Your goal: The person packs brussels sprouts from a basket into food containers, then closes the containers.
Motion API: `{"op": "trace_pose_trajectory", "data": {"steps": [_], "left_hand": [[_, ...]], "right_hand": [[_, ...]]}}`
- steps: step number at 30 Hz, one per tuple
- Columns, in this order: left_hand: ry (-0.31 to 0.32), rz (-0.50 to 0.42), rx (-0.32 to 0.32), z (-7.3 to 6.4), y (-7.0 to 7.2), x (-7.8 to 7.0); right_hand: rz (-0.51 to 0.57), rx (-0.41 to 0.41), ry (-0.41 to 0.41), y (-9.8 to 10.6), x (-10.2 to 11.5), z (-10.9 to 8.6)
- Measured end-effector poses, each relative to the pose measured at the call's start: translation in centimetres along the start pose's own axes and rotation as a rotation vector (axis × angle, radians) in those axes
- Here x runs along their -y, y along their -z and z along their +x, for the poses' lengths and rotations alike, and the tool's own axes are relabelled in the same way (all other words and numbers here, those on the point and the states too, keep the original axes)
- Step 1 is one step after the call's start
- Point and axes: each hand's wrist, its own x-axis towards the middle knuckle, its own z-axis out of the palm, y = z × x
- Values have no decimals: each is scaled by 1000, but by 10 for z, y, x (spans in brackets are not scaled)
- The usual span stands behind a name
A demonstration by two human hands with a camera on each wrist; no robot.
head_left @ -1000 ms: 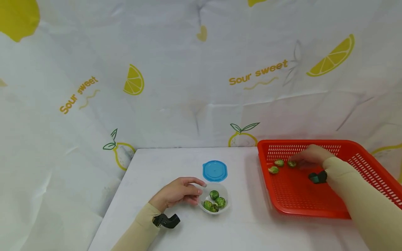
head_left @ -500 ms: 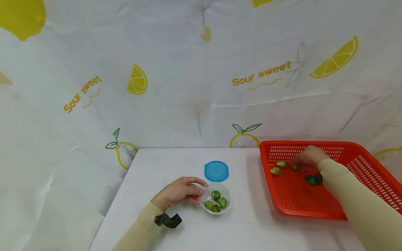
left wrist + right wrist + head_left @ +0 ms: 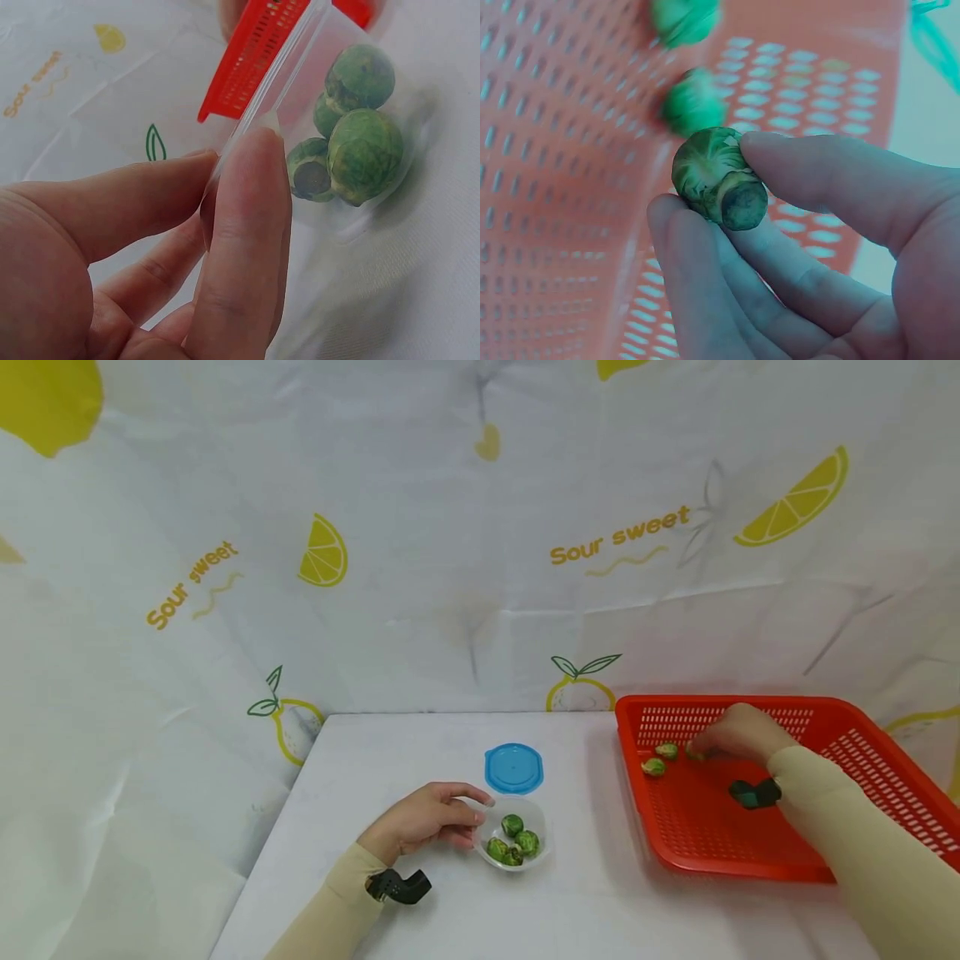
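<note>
With thumb and fingers my left hand pinches the rim of a clear plastic bowl. Several green Brussels sprouts lie together inside it, seen through its wall in the left wrist view. Over in the red basket, my right hand holds a Brussels sprout between thumb and fingertips, its cut stem end facing the wrist camera. Two other Brussels sprouts, one near the basket's back left corner and one by its left wall, lie on the basket floor just left of this hand.
A blue lid lies flat on the white table just behind the bowl. Slotted walls enclose the basket at the table's right side. A white curtain with printed lemons hangs behind the table.
My right hand's fingers have closed round the third sprout in the basket, now mostly covered in the head view. My left hand and the bowl stay in place.
</note>
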Motion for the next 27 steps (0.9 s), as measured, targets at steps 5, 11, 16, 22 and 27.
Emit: {"op": "trace_pose_trajectory", "data": {"steps": [5, 11, 16, 22, 27], "left_hand": [[-1, 7, 0, 0, 1, 0], [-4, -4, 13, 1, 2, 1], [-10, -6, 20, 1, 5, 3], [-12, -1, 19, 2, 7, 4], [-10, 7, 19, 2, 5, 3]], "right_hand": [[-10, 8, 80, 3, 12, -26], [2, -9, 132, -1, 29, -55], [26, -53, 217, -15, 57, -72], [71, -55, 273, -42, 100, -84], [102, -77, 319, -71, 133, -89]]}}
